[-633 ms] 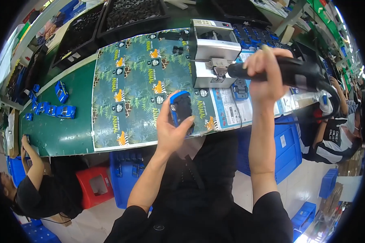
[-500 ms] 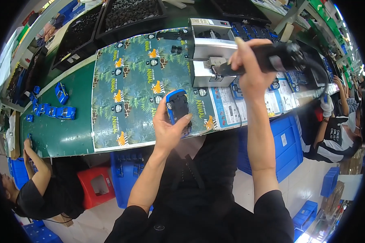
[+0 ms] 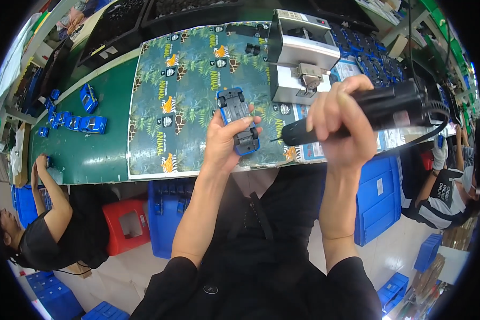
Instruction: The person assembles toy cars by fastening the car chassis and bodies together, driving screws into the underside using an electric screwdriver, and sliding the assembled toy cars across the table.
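Blue toy car [image 3: 238, 121], belly-up above the patterned mat [image 3: 197, 96], runs long axis twelve to six in the closed left hand [image 3: 226, 144], while the right hand [image 3: 338, 125], fisted round a black electric screwdriver [image 3: 368, 114], aims its tip from three o'clock.

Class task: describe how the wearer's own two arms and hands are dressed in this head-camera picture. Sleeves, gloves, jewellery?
Both hands are bare: no gloves on the left hand or right hand. No rings, watch or wristband show. The forearms are uncovered; black short sleeves start near the elbows, part of a black top.
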Demonstrator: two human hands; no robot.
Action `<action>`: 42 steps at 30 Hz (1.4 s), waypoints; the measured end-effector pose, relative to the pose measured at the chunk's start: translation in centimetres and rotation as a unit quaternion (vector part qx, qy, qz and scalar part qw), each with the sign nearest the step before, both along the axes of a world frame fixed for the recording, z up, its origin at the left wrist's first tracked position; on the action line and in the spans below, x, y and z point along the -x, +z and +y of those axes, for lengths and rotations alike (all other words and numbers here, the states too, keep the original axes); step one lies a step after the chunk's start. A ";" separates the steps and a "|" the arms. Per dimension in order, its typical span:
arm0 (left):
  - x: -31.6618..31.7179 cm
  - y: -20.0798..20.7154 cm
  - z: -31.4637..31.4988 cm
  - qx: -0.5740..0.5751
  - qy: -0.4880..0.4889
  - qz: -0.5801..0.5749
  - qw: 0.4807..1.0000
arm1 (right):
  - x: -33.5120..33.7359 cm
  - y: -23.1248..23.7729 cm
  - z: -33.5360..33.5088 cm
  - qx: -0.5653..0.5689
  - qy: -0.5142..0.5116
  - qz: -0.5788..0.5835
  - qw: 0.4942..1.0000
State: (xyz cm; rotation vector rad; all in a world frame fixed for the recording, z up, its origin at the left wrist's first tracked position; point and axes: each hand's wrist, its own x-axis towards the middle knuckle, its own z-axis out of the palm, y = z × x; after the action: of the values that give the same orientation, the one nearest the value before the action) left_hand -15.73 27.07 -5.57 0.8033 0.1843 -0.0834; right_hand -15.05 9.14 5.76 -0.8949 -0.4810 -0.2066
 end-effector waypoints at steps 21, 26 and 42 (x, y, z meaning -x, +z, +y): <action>-0.4 -0.6 -0.2 0.001 0.010 0.005 1.000 | 1.4 -1.5 2.8 0.061 0.020 -0.027 0.998; -0.4 -0.4 -0.2 -0.007 0.010 0.007 1.000 | 1.4 -1.8 3.0 0.050 0.024 -0.022 0.998; -0.3 0.3 -0.5 0.017 0.003 0.030 0.999 | 0.8 -4.0 3.4 0.129 0.034 -0.079 0.988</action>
State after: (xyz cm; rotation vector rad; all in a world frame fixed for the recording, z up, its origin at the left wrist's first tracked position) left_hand -15.38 26.53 -5.32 0.7673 0.2413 -0.1040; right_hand -15.85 12.56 1.73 -1.1182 -0.6963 -0.1565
